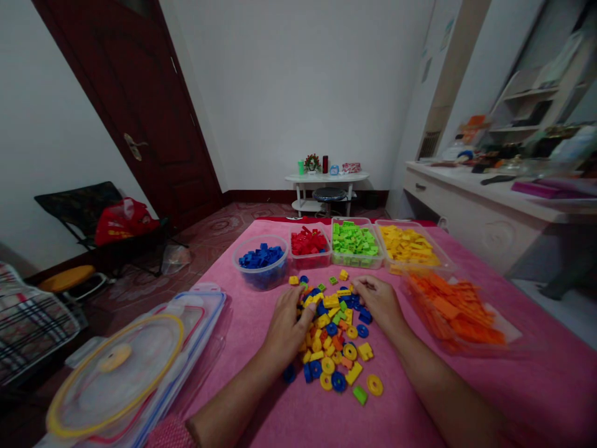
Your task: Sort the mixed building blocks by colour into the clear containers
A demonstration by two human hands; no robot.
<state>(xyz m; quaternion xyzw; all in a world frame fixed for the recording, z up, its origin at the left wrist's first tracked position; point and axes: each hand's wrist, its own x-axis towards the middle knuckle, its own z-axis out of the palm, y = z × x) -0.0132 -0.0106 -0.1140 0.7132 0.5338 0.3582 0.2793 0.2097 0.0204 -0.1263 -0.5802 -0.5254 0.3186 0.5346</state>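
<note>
A heap of small mixed plastic pieces (336,339), yellow, blue, orange and green, lies on the pink tablecloth (261,323). My left hand (286,323) rests on the left side of the heap, fingers bent down into the pieces. On the heap's upper right edge sits my right hand (379,302), its fingers curled inward over the pieces. What either hand grips, if anything, is hidden under the fingers.
Beyond the heap stand a round tub of blue pieces (261,261), a red box (308,246), a green box (355,244), a yellow box (409,246) and an orange tray (454,308). Clear lids (135,367) lie at the left table edge.
</note>
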